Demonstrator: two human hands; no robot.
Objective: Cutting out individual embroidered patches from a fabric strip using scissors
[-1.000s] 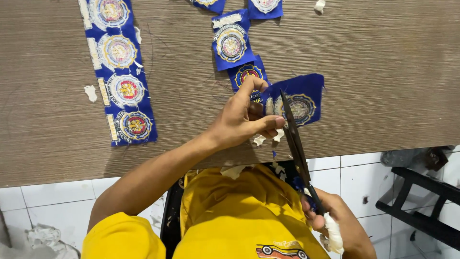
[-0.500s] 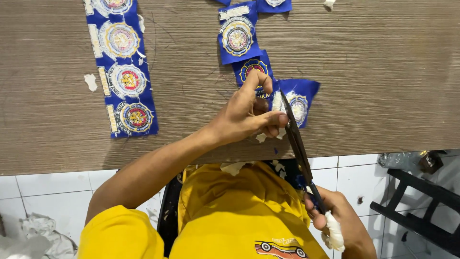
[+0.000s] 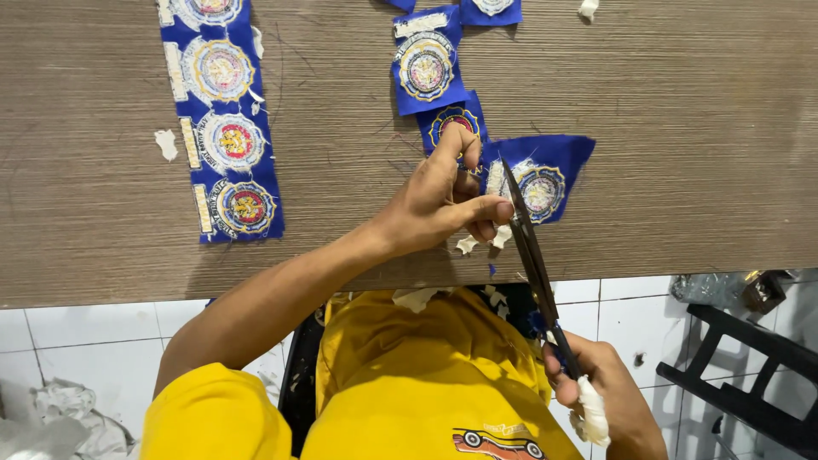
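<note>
My left hand (image 3: 443,200) pinches a blue fabric piece (image 3: 554,162) with a round embroidered badge, pressing it on the wooden table (image 3: 682,128). Dark long-bladed scissors (image 3: 530,251) lie with their blades against the left edge of that badge, tips pointing away from me. My right hand (image 3: 601,396) grips the scissor handles, which are wrapped in white cloth, below the table edge. A second blue badge (image 3: 450,119) sits just behind my left fingers.
A long blue strip of several round badges (image 3: 223,128) lies at the left. More cut badges (image 3: 426,64) lie at the top centre. White scraps (image 3: 166,143) dot the table. A black frame (image 3: 750,375) stands on the tiled floor at right, crumpled cloth (image 3: 51,417) at left.
The blue piece under my left hand has shifted and turned slightly. The scissors stay at its left edge, and my right hand keeps hold of the handles.
</note>
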